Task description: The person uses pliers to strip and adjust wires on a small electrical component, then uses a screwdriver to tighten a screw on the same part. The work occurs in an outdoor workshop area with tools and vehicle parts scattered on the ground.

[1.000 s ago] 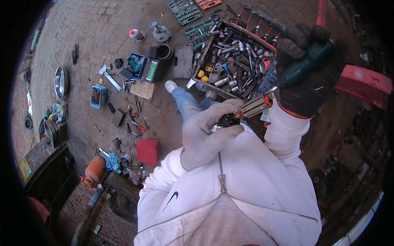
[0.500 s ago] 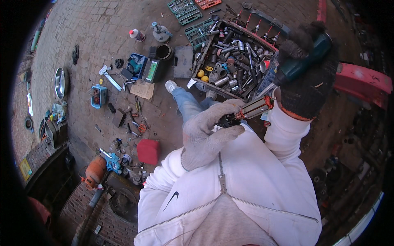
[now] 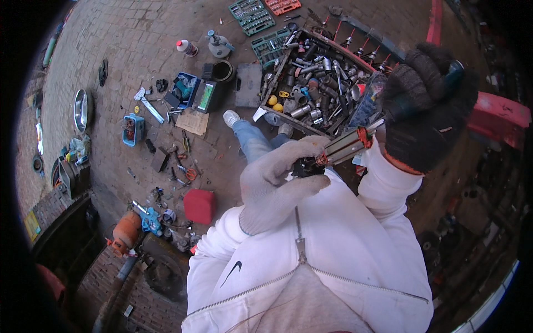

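Observation:
My left hand [image 3: 277, 180], in a pale grey knit glove, is closed in front of my chest. Its fingers and thumb pinch the dark end of a slim metal part [image 3: 343, 145] with orange-red ends, which looks like a small motor part; its exact kind is unclear. My right hand [image 3: 430, 108] wears a black glove and wraps round a teal-handled tool [image 3: 456, 71]. Most of that handle is hidden by the fingers. The tool's thin metal shaft [image 3: 378, 123] points at the part's far end; whether they touch, I cannot tell.
Ahead, a wooden crate [image 3: 311, 125] holds many sockets and metal pieces. Socket cases [image 3: 269, 47], a grey case [image 3: 249, 84], a blue bin [image 3: 133, 130] and a red box [image 3: 199, 206] lie about. A red metal beam [image 3: 499, 119] stands at right.
My right hand has turned and shifted slightly right and down, so its fingers cover more of the teal handle. My left hand keeps its hold on the metal part, moving very little.

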Tool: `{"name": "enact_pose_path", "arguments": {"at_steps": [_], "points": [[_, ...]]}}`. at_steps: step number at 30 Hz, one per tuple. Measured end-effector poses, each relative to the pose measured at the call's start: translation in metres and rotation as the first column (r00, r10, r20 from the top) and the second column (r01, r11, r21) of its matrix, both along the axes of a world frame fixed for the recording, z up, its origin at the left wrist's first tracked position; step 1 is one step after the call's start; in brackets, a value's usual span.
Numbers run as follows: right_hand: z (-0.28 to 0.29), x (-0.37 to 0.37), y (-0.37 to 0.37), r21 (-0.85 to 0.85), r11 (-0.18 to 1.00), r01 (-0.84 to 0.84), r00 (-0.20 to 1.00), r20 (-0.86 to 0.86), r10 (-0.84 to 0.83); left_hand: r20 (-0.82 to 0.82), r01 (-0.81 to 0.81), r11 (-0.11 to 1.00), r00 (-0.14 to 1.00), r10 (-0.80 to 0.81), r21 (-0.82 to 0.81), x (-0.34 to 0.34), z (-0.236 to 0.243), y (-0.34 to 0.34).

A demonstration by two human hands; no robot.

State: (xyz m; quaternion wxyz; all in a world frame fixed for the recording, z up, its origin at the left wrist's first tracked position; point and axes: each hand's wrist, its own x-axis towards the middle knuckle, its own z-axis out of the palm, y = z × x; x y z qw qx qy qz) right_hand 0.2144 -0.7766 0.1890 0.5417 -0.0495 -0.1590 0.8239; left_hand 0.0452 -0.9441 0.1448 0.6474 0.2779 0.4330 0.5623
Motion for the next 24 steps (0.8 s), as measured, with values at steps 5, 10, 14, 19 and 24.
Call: {"name": "enact_pose_path", "arguments": {"at_steps": [5, 10, 14, 19, 24], "points": [[0.023, -0.003, -0.007, 0.024, 0.999, -0.023, 0.999, 0.032, 0.022, 0.056, -0.018, 0.999, 0.998, 0.015, 0.050, -0.004, 0.010, -0.004], [0.032, -0.006, -0.017, 0.044, 0.999, -0.007, 0.994, 0.113, 0.002, 0.034, 0.007, 1.000, 0.999, -0.007, -0.002, -0.008, 0.014, -0.009], [0.032, -0.006, -0.014, 0.076, 0.995, -0.066, 0.995, 0.077, 0.060, 0.084, -0.057, 0.997, 0.995, 0.052, 0.053, -0.005, 0.011, -0.011], [0.038, 0.005, -0.006, 0.192, 0.956, -0.224, 0.956, 0.236, 0.176, 0.085, -0.075, 0.991, 0.994, 0.066, 0.109, -0.002, 0.009, -0.012], [0.040, 0.008, -0.004, 0.270, 0.896, -0.352, 0.920, 0.277, 0.277, 0.154, -0.054, 0.998, 0.987, 0.049, 0.034, -0.005, 0.008, -0.018]]}}
